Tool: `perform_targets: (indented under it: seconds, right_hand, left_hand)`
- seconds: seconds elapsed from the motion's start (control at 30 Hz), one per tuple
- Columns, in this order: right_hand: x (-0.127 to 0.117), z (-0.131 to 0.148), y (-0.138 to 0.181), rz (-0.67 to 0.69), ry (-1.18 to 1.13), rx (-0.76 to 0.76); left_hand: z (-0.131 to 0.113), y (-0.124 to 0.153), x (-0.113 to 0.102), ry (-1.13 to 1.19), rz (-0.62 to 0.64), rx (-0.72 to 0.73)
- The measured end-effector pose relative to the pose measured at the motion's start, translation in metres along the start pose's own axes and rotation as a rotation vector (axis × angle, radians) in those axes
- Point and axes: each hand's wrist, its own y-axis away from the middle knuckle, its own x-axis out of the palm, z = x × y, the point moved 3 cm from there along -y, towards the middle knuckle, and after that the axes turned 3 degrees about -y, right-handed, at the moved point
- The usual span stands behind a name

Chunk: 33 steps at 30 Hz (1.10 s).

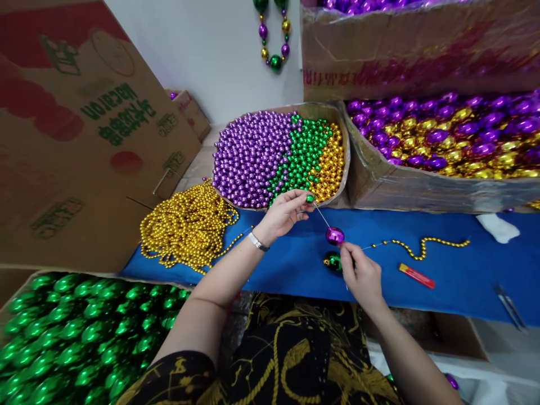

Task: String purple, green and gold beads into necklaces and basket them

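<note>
My left hand (288,212) is closed, pinching a small green bead (310,198) just in front of the carton of small beads (346,169). A thin string (323,216) slants down from that bead to a larger purple bead (334,235). My right hand (361,275) is closed at the purple bead's lower right side, with thumb and fingertips pressed together. Whether it grips the bead or the string beside it is hard to make out. A large green bead (333,261) hangs or lies just left of my right fingers. A gold bead strand (422,250) trails rightward over the blue cloth.
A heap of gold bead strands (185,225) lies left. Boxes of large green beads (84,326) and of purple and gold beads (447,135) flank the blue table (291,270). On the right are a red-yellow lighter (417,276), tweezers (509,306) and a white cloth piece (498,228). A finished-looking necklace (275,62) hangs behind.
</note>
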Motion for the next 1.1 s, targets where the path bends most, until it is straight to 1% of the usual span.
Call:
perform_targets:
  seconds: [0.23, 0.47, 0.67, 0.8, 0.93, 1.0, 1.1]
  right_hand:
    - [-0.001, 0.002, 0.002, -0.009, 0.001, -0.028]
    - [-0.002, 0.0, 0.003, 0.001, -0.003, 0.0]
    - [-0.002, 0.0, 0.005, -0.011, -0.008, -0.048]
    - [-0.001, -0.003, 0.006, -0.034, 0.014, -0.075]
    - [0.002, -0.009, 0.005, -0.053, 0.045, -0.078]
    - [0.002, -0.013, 0.005, -0.048, 0.036, -0.054]
    - [0.003, -0.02, 0.008, -0.01, -0.04, -0.008]
  left_hand:
    - [0.003, 0.004, 0.002, 0.089, -0.019, -0.039]
    - [0.0, 0.009, 0.003, 0.022, 0.025, 0.079]
    - [-0.002, 0.01, 0.003, -0.003, 0.025, 0.112]
    - [-0.003, 0.01, 0.006, -0.037, 0.002, 0.127]
    - [-0.006, 0.009, 0.013, -0.161, -0.004, 0.18]
    - [-0.007, 0.007, 0.019, -0.202, 0.029, 0.209]
    - [-0.005, 0.003, 0.033, -0.211, 0.084, 0.204]
